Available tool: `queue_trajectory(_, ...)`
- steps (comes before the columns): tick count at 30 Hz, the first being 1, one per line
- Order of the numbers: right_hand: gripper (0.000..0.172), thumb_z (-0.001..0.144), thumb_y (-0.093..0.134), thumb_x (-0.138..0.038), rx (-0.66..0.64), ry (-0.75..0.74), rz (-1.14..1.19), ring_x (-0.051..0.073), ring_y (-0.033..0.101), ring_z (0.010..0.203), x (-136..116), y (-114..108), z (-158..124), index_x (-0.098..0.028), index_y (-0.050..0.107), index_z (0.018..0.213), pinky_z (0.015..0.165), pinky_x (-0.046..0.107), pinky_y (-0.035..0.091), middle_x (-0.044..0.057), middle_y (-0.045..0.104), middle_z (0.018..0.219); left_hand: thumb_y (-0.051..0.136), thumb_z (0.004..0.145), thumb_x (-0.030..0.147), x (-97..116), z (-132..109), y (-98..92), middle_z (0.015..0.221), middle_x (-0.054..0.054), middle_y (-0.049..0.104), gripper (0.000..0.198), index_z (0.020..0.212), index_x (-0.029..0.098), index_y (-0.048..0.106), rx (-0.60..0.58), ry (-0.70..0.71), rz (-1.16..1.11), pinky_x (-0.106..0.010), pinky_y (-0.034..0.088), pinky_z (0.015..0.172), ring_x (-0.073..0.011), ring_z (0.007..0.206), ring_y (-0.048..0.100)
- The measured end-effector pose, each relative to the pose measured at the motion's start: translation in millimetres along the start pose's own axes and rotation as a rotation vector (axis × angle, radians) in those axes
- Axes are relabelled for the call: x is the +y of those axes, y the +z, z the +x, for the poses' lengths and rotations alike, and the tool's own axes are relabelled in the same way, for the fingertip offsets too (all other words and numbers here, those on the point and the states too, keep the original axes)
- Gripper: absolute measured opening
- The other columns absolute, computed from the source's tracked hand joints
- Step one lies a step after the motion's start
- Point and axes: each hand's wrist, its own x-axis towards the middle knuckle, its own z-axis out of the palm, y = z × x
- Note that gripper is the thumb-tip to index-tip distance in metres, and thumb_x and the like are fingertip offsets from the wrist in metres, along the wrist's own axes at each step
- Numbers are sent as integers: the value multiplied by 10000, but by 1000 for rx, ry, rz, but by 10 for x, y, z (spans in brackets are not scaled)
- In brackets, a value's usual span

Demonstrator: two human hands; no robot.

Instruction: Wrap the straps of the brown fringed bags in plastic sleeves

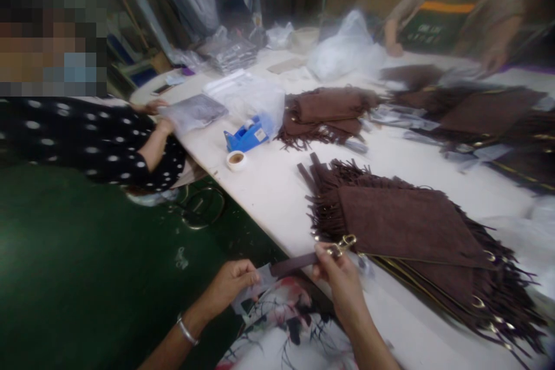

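My right hand (336,272) is closed around a dark brown strap (295,264) near its gold metal clasp (347,241). The strap runs left toward my left hand (238,278), which pinches a small clear plastic bag (260,283). The strap's left end lies at the mouth of that bag; whether it is inside I cannot tell. Both hands are low, over my lap at the table edge. Just beyond my right hand lies a stack of brown fringed suede bags (399,222) with gold rings.
On the white table (260,202) stand a blue tape dispenser (248,136) and a roll of tape (236,161). More fringed bags (329,107) lie farther back, near clear plastic (347,49). A person in polka-dot sleeves (87,139) handles a wrapped package (195,111). Another person (442,23) stands opposite.
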Motion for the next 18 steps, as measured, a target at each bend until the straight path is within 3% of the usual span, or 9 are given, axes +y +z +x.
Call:
queue_trajectory(11,382,784,667,-508,-40,-10,-58,112,509,453,-2,2,2,-177,565,946,479,215,421,-38,578,503,599,856,373,33,7,67,658,-23,672,260,747,141,645,56,105,206,-238,393,576,-149,611,588)
queue_trajectory(18,391,783,666,-496,-103,7,-83,110,508,446,26,-21,25,-179,541,974,480,220,429,-48,576,504,635,824,426,-32,39,208,748,-71,706,333,933,118,698,-1,27,-17,-269,438,623,-185,657,626)
